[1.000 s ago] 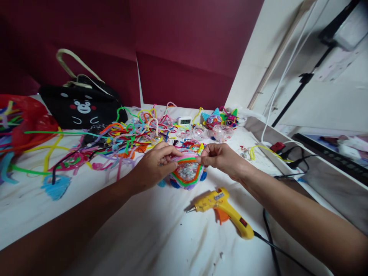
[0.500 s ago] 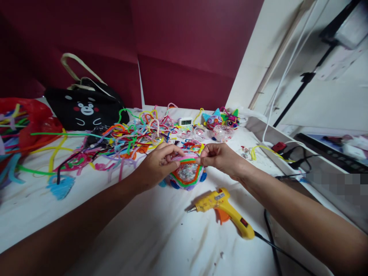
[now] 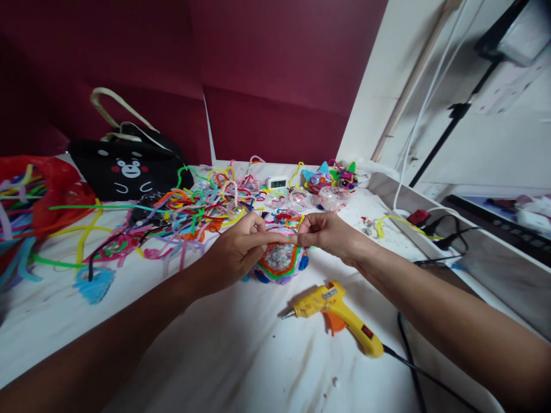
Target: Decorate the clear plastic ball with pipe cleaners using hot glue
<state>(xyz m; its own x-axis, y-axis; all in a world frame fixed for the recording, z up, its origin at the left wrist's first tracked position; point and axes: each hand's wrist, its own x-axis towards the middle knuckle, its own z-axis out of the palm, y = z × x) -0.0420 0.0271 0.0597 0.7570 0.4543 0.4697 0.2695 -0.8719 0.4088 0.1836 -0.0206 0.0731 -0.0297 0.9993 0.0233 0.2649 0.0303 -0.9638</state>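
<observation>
A rounded pipe-cleaner craft (image 3: 279,258) sits on the white table, with orange and green bands around a clear, glittery middle. Blue and lilac parts show along its lower edge. My left hand (image 3: 241,244) is closed at its upper left, thumb and forefinger pressed along the top border. At the upper right corner, my right hand (image 3: 322,234) pinches the edge between thumb and fingertips. The exact strip under the fingers is hidden. In front of the craft lies a yellow hot glue gun (image 3: 331,310) on its side, nozzle to the left, with nobody holding it.
Tangled pipe cleaners (image 3: 202,203) cover the table's back left, near a black bag (image 3: 129,166) and a red plastic bag (image 3: 64,189). Behind my hands stand a small digital clock (image 3: 276,183), clear plastic domes (image 3: 301,199) and finished pipe-cleaner figures (image 3: 318,179). Cables run along the right.
My left forefinger has straightened along the craft's top border toward my right hand. My right hand keeps its pinch at the corner. The view has shifted slightly.
</observation>
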